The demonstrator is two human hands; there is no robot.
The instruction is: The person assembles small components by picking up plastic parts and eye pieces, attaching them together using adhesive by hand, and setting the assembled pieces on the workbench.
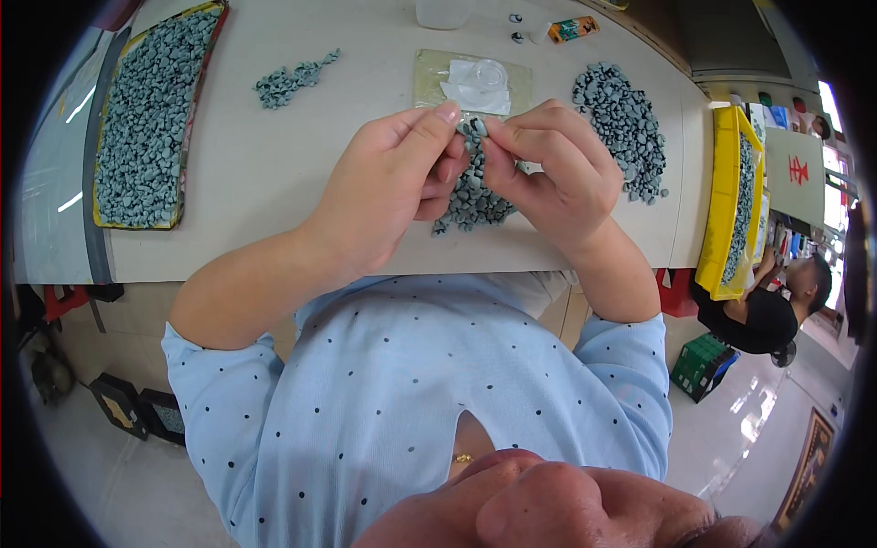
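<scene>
My left hand (395,187) and my right hand (548,173) meet above the table's near edge. Together they pinch one small grey-blue part (474,128) between thumbs and forefingers. Under the hands lies a pile of the same grey-blue parts (472,203). Just behind the hands a clear plastic mat (429,78) carries a white slip of paper (475,91) and a small clear round piece (490,73).
A yellow tray (146,119) full of grey-blue parts lies at the left. A small heap (292,80) sits behind it, a larger heap (626,128) at the right. A second yellow tray (735,201) stands at the right edge, with another person (767,306) beyond. An orange tube (573,29) lies at the back.
</scene>
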